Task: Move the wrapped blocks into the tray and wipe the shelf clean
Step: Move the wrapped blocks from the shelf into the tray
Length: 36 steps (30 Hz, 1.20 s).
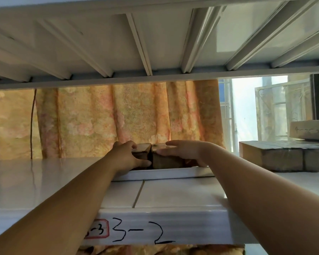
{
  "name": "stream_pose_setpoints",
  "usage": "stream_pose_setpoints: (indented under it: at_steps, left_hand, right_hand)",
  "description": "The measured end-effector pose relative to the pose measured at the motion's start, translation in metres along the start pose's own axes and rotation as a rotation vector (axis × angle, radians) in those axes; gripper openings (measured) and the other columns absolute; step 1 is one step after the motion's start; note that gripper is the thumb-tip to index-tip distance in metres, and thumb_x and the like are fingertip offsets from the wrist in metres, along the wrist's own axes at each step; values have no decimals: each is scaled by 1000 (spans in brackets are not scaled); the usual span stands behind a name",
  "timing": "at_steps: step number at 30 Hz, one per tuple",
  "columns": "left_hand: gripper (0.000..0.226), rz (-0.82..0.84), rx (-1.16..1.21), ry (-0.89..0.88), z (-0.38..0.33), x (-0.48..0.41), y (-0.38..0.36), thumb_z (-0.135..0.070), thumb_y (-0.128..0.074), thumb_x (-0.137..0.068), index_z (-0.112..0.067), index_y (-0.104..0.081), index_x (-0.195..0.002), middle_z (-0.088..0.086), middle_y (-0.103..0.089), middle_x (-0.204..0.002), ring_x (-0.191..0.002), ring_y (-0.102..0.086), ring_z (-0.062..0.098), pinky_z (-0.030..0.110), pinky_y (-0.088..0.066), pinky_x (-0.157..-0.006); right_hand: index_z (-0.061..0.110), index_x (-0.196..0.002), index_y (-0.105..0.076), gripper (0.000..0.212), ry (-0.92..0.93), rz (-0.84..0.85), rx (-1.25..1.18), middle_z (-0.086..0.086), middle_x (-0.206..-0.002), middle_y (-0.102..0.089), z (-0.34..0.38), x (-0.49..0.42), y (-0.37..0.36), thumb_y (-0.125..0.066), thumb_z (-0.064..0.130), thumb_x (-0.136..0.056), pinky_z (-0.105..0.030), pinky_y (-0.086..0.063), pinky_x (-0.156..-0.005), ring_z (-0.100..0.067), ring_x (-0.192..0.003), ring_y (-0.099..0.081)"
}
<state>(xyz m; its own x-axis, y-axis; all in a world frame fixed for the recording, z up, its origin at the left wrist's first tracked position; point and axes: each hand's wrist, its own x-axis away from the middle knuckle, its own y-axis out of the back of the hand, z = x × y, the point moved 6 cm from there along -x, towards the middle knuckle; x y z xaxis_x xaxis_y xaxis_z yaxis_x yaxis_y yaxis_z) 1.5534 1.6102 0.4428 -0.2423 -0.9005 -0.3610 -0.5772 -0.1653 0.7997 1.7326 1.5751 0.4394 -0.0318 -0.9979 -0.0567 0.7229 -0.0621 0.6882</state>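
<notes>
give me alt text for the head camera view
Both hands reach across a white shelf: left hand and right hand each grip a wrapped block in a white tray, before an orange curtain.

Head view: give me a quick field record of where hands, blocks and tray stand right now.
left hand: gripping the left block, thumb on its front face
right hand: gripping the right block, fingers over its top
blocks: side by side, touching, upright
tray: white, on the shelf, its rim just in front of the blocks; whether they rest inside is hidden
other blocks: stacked on the shelf, far right
cardboard box: on that stack
wiping cloth: none in view
</notes>
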Motion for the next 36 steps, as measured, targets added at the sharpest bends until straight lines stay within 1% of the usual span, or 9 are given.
stream_pose_setpoints:
  at_steps: [2,5,11,20,25,27,30,33,36]
  left_hand:
    - [82,21,-36,-2,-1,1,-1,-50,-76,-68,-22,-39,-135,10,-29,-139,-120,-44,29,33,-40,-94]
    - [85,16,-75,-5,-3,4,-4,-50,-76,-68,-22,-35,-137,10,-26,-140,-121,-44,29,32,-39,-95]
    - [87,22,-97,-9,-4,4,-5,-50,-76,-68,-22,-33,-138,9,-24,-141,-122,-42,27,30,-38,-94]
    - [86,-24,-84,10,-1,3,-5,-63,-69,-66,-25,-37,-136,7,-28,-139,-121,-44,26,33,-40,-97]
    - [94,-146,-353,-104,-11,5,1,-71,-67,-61,-37,-30,-141,-2,-26,-149,-136,-25,27,47,-32,-108]
    - [89,-132,-403,-153,-16,6,-1,-70,-65,-65,-39,-30,-141,-3,-32,-148,-135,-30,25,48,-31,-108]
    - [80,-54,-311,-154,-15,4,-6,-60,-68,-70,-39,-34,-139,0,-42,-140,-127,-40,25,45,-35,-105]
    - [78,-23,-185,-167,-14,3,-7,-53,-72,-71,-36,-38,-139,3,-43,-137,-126,-39,26,41,-38,-104]
    - [79,-22,-194,-151,-13,2,-9,-54,-72,-71,-35,-37,-139,4,-41,-137,-126,-36,27,42,-37,-105]
  right_hand:
    - [32,-145,-31,88,-7,27,-114,-3,-145,-40,-4,1,0,-76,47,-70,-39,-42,-103,-24,-124,-46]
    - [30,-147,-28,91,8,15,-107,-6,-147,-38,-7,-2,0,-79,31,-71,-40,-41,-105,-26,-126,-43]
    - [27,-147,-26,98,39,-58,-96,-6,-149,-36,-7,-7,3,-80,41,-67,-42,-43,-104,-27,-127,-44]
    - [22,-149,-23,92,97,-72,192,-4,-154,-28,0,0,-1,-73,46,-75,-39,-26,-114,-26,-138,-30]
    - [22,-150,-19,90,91,-48,251,-4,-155,-25,3,4,-1,-69,44,-79,-36,-22,-113,-25,-141,-26]
    - [22,-150,-20,90,84,-49,242,-4,-154,-27,2,5,-1,-70,43,-78,-36,-24,-112,-24,-139,-28]
    - [23,-150,-20,92,74,-53,228,-3,-153,-29,2,5,-3,-73,40,-77,-35,-25,-111,-24,-138,-31]
    - [26,-151,-14,97,55,-46,265,-3,-155,-26,1,4,-2,-74,39,-76,-37,-26,-111,-25,-139,-29]
    - [25,-151,-7,101,32,-27,270,-5,-152,-30,-1,3,0,-74,35,-77,-36,-32,-108,-27,-134,-35]
